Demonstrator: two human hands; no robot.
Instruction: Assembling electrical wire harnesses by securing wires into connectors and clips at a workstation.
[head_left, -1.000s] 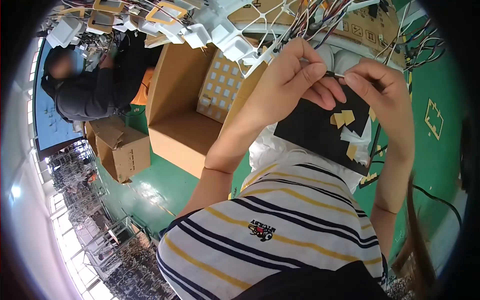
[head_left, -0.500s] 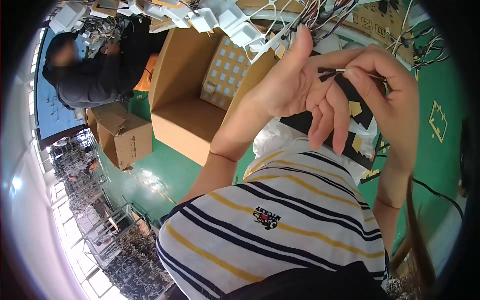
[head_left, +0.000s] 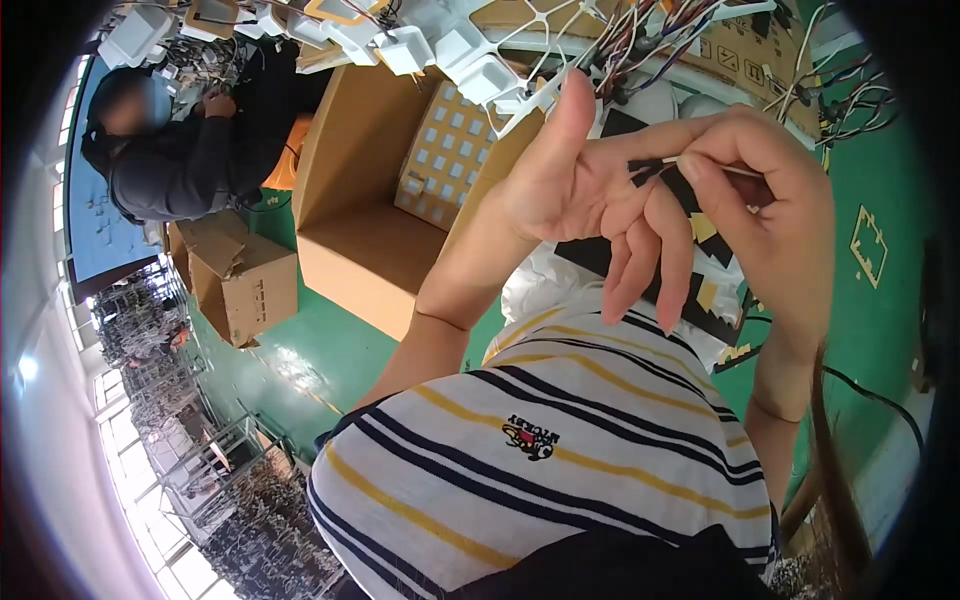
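My right hand (head_left: 775, 195) pinches a thin pale cable between thumb and forefinger. Two small black ends of the cable (head_left: 645, 167) stick out to the left, over the palm of my left hand (head_left: 565, 195). That hand is turned palm up with its thumb raised and its fingers loosely stretched, and it grips nothing that I can see. Whether the black ends touch the palm, I cannot tell. Below both hands lies a black sheet (head_left: 585, 255) with small yellow pieces (head_left: 703, 228) on it, partly hidden by my fingers.
Beyond my hands hang white plastic parts (head_left: 487, 80) and bundled coloured wires (head_left: 640, 55). A large open cardboard box (head_left: 360, 265) stands to the left, with a smaller carton (head_left: 245, 285) past it. A person in dark clothing (head_left: 175, 175) works at the far left. A black cord (head_left: 880, 395) crosses the right side.
Both hands have shifted slightly down and to the left, the black cable ends moving with them. The left fingers reach a little lower. The right hand keeps its pinch.
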